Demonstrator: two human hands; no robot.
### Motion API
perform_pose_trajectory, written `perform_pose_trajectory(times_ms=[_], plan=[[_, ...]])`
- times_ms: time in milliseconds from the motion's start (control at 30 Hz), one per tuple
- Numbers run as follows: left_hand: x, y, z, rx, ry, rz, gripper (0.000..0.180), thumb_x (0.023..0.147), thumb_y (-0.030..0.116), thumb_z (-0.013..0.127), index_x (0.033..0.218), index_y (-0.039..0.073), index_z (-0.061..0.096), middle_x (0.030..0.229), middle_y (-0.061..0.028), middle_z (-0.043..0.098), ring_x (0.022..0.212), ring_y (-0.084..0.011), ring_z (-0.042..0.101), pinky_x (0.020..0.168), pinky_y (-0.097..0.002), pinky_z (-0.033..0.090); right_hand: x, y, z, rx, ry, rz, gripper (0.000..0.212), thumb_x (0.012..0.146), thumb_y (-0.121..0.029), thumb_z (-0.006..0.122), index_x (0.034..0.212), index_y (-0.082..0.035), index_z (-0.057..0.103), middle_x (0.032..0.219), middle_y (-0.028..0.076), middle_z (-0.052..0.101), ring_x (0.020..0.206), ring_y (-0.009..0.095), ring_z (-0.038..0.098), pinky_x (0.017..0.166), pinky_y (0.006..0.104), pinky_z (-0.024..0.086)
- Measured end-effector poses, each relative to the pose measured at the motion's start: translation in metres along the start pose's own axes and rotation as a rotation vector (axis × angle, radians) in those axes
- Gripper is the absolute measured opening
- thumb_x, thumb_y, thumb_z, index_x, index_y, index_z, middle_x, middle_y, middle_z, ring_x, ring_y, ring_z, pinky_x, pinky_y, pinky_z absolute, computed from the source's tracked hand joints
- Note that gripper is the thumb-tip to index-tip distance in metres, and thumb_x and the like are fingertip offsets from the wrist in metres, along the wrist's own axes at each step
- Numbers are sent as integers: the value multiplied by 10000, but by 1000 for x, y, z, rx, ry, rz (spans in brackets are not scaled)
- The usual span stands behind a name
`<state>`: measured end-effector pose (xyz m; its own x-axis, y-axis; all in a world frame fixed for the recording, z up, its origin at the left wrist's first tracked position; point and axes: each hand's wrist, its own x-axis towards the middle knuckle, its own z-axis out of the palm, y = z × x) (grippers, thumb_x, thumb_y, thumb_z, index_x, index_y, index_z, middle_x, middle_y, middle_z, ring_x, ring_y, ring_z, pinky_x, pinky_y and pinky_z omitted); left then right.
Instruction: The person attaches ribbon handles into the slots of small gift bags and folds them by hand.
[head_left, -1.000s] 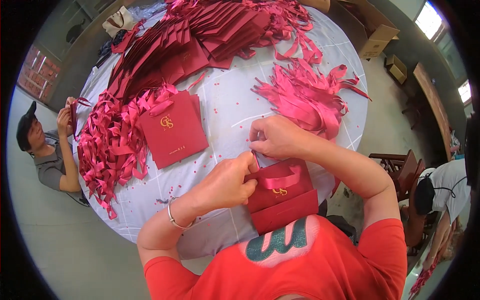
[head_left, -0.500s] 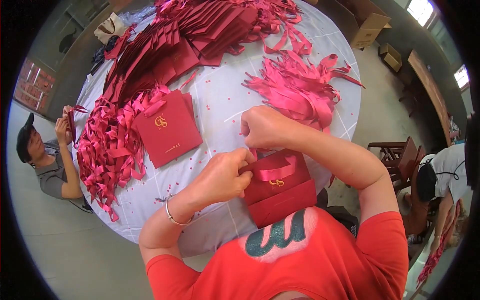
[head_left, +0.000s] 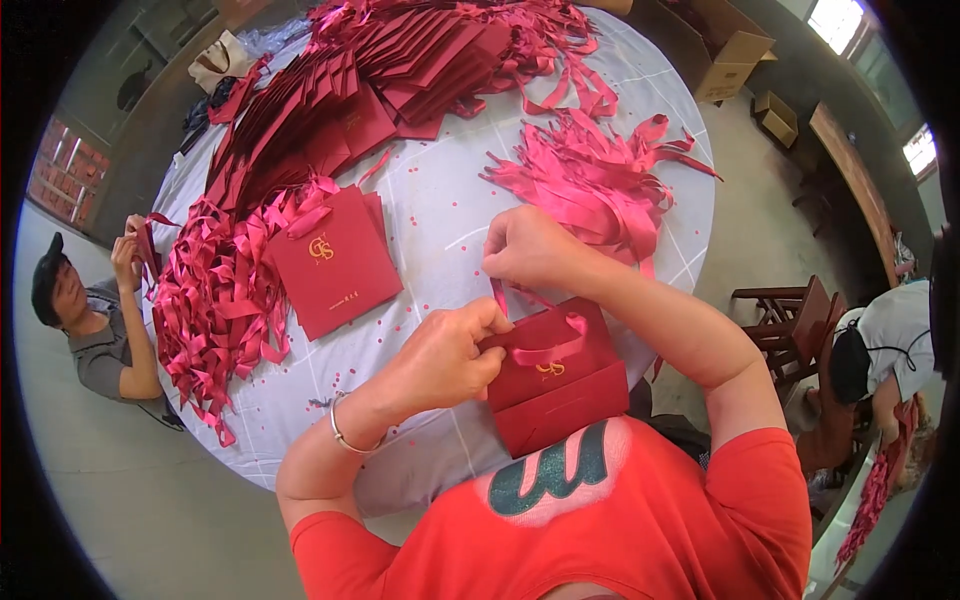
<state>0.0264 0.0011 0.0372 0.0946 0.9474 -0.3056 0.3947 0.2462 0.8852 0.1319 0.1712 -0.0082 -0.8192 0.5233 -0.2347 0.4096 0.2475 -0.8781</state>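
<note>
A dark red paper gift bag (head_left: 565, 400) with gold print lies at the table's near edge against my red shirt. A pink ribbon handle (head_left: 550, 354) loops across its front. My left hand (head_left: 446, 358), wearing a silver bangle, pinches the bag's upper left edge. Just beyond the bag, my right hand (head_left: 535, 247) is closed on a pink ribbon (head_left: 503, 293). That ribbon runs from the fist down to the bag's top edge. The right fingertips are partly hidden behind the hand.
Finished-looking red bags (head_left: 340, 262) lie ahead on the left, beside heaped pink ribbons (head_left: 225, 290). Another ribbon pile (head_left: 595, 180) is beyond my right hand. Stacked red bags (head_left: 350, 110) fill the far side. A co-worker (head_left: 100, 320) handles ribbon at left; another person (head_left: 890, 350) bends at right.
A longer stretch of ribbon now shows between my right hand and the bag, and that hand is slightly higher. My left hand keeps its pinch.
</note>
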Motion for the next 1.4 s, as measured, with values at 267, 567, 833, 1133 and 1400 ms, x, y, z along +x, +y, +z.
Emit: perform_pose_trajectory(times_ms=[267,567,833,1133,1400], plan=[[-1,7,-2,-18,-28,-42,122,854,-32,569,975,-28,555,823,-72,683,555,-83,610,493,-253,482,14,4,-9,1,218,-51,123,777,-75,663,784,47,654,656,98,652,542,138,630,464,272,502],[8,-11,-4,284,63,14,251,796,37,607,1037,-31,584,875,-182,696,738,-278,660,660,-377,513,-31,-4,-35,-45,323,-281,360,844,-159,716,1145,8,613,822,34,663,682,101,628,583,236,506],[8,-8,-6,232,56,-26,311,810,23,595,1110,-39,547,964,-167,705,621,-187,672,578,-326,519,-133,18,-57,-95,173,-62,257,828,-181,762,947,27,669,707,47,639,620,89,583,568,260,481],[9,-12,-4,149,70,-76,260,824,27,596,1079,-18,571,943,-139,703,612,-149,660,525,-299,504,-164,19,-38,-110,162,34,253,840,-150,757,969,42,653,679,30,625,597,67,566,539,247,462],[8,-10,-2,185,112,0,207,822,25,607,1026,-8,612,907,-97,704,610,-139,652,535,-304,498,-119,18,-32,-253,310,-343,161,834,-109,720,956,-15,674,800,58,628,715,130,618,603,270,479]])
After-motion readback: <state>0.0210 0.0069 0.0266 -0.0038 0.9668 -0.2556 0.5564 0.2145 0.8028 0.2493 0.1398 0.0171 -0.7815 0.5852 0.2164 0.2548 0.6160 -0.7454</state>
